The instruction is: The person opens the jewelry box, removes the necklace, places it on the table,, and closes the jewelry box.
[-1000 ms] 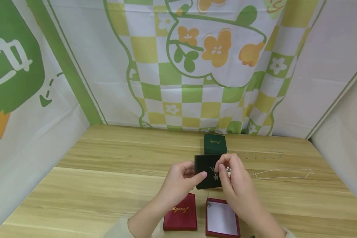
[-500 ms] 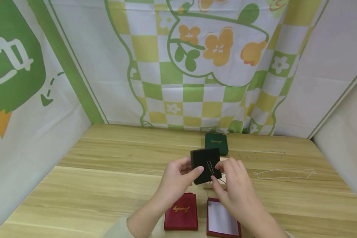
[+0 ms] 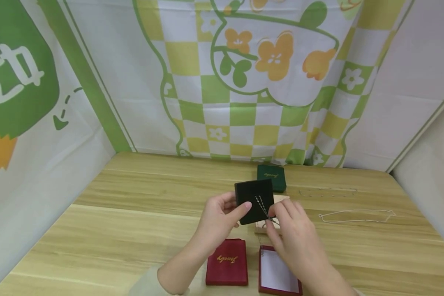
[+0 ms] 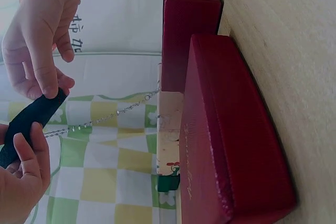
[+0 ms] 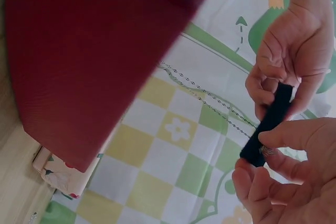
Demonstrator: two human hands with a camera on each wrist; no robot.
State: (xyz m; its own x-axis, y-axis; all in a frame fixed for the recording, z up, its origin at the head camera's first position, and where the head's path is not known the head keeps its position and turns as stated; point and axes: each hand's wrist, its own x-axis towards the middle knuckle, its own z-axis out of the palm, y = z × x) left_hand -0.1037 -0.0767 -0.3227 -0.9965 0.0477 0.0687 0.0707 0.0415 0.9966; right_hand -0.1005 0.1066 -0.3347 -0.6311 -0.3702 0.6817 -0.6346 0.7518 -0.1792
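My left hand (image 3: 218,220) holds a small black jewelry pad (image 3: 246,191) tilted up, thumb on its face and fingers behind. A silver necklace (image 3: 259,203) lies in two strands across that face. At the pad's lower right corner my right hand (image 3: 296,236) pinches the chain between thumb and fingertips. In the right wrist view a bit of silver shows by the right fingers (image 5: 294,132). From the pad's back the double chain hangs down toward the red box bottom (image 3: 260,269), which has a white lining. Left of it lies the red lid (image 3: 227,267) with gold lettering.
Behind the hands is a pale printed box (image 3: 282,199), partly hidden, and beyond it a green jewelry box (image 3: 271,177). Two more necklaces lie stretched on the wooden table at right, a silver chain (image 3: 355,211) and a thinner beaded one (image 3: 329,189). A patterned curtain (image 3: 222,115) hangs behind.
The pad has risen and shifted slightly left in my left hand. My right fingers have moved from the pad's face down to its lower right corner, and the strands now show across the face.
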